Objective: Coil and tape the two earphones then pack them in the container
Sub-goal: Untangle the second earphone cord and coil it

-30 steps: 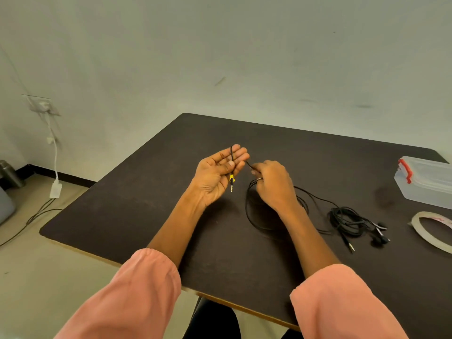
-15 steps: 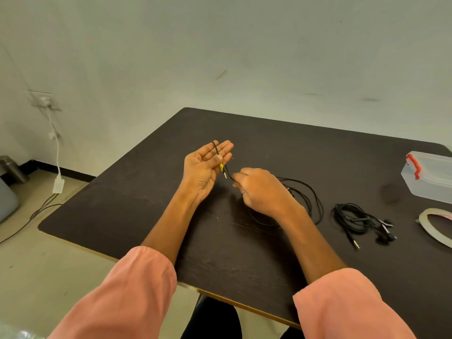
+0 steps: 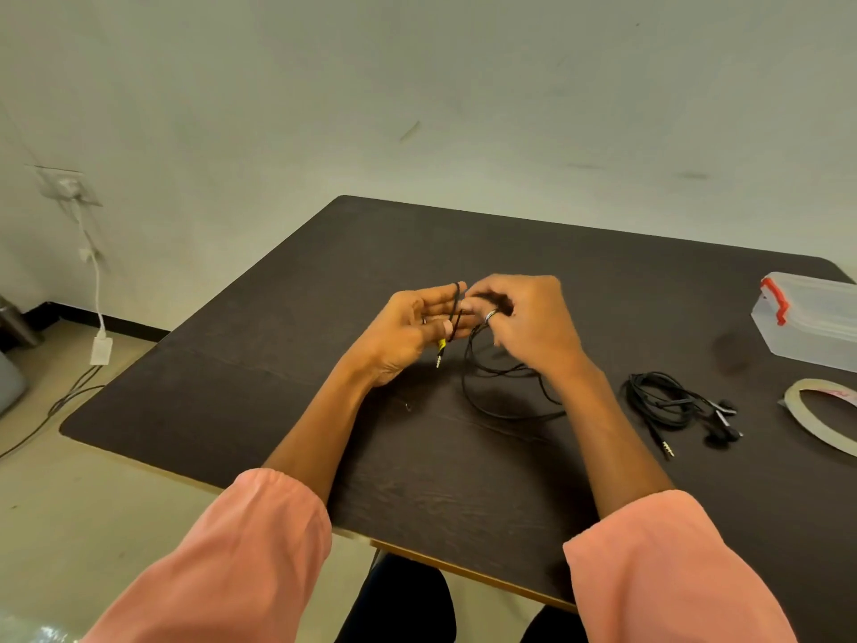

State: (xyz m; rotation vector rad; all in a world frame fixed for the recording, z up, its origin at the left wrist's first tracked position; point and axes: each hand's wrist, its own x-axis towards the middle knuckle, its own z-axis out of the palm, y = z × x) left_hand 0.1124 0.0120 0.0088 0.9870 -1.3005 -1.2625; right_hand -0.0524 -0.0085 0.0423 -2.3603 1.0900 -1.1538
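Note:
My left hand point(image 3: 408, 331) is held palm up above the dark table point(image 3: 278, 373), thumb pinning a black earphone cable point(image 3: 491, 392) near its yellow-banded plug. One turn of the cable loops over my left fingers. My right hand point(image 3: 528, 327) pinches the same cable just right of those fingers, and the slack hangs in loose loops onto the table below. A second black earphone point(image 3: 668, 401) lies bunched to the right, with its earbuds and plug showing. The clear container point(image 3: 816, 327) with a red latch stands at the far right. A tape roll point(image 3: 816, 410) lies flat in front of it.
The table's near edge runs just in front of my pink sleeves. On the left wall hangs a socket with a white charger point(image 3: 99, 350), and cables trail across the floor. A metal flask point(image 3: 16, 324) stands at the left edge.
My right hand has risen from the table up to my left fingertips, carrying the cable with it. A turn of cable now lies over my left fingers.

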